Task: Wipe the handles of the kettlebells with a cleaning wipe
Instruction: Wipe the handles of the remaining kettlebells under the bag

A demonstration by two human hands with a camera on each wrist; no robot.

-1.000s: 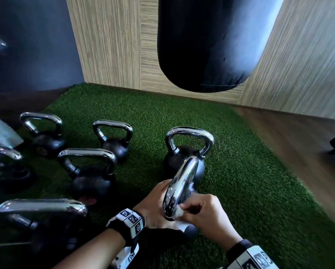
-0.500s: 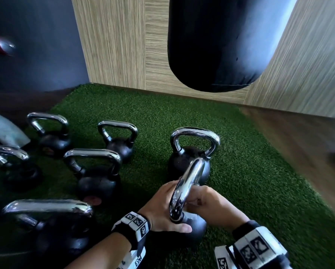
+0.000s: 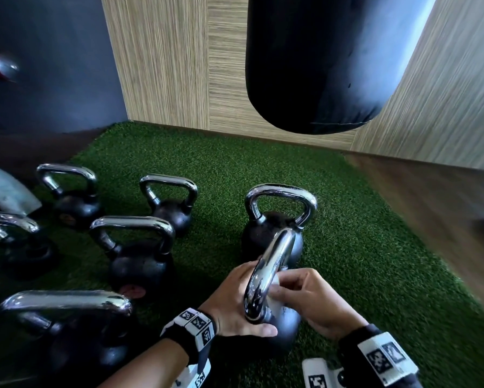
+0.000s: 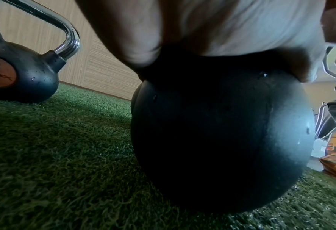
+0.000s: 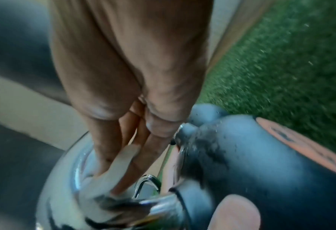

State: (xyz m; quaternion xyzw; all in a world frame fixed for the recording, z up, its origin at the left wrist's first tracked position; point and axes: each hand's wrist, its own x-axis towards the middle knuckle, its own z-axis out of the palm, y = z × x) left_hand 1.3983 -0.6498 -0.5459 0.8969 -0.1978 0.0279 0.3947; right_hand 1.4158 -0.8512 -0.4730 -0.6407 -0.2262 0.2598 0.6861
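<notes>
A black kettlebell (image 3: 281, 327) with a chrome handle (image 3: 268, 275) stands on the green turf at the bottom centre of the head view. My left hand (image 3: 232, 303) grips it from the left where the handle meets the ball, thumb lying across the front. From the right, my right hand (image 3: 308, 298) pinches a white cleaning wipe (image 3: 275, 281) against the inner side of the handle. The right wrist view shows fingers (image 5: 143, 155) pressing the wipe (image 5: 123, 158) onto the chrome handle (image 5: 68, 186). The left wrist view is filled by the ball (image 4: 222, 132) under my left hand (image 4: 133, 31).
Several more chrome-handled kettlebells stand around: one just behind (image 3: 274, 219), others to the left (image 3: 140, 247) (image 3: 170, 203) (image 3: 67, 326). A black punching bag (image 3: 333, 65) hangs over the far turf. Wooden flooring (image 3: 445, 205) borders the turf (image 3: 361, 261) on the right.
My right hand slid the wipe from the near end of the handle, round behind it, and now presses it on the inner side. The left hand kept its hold.
</notes>
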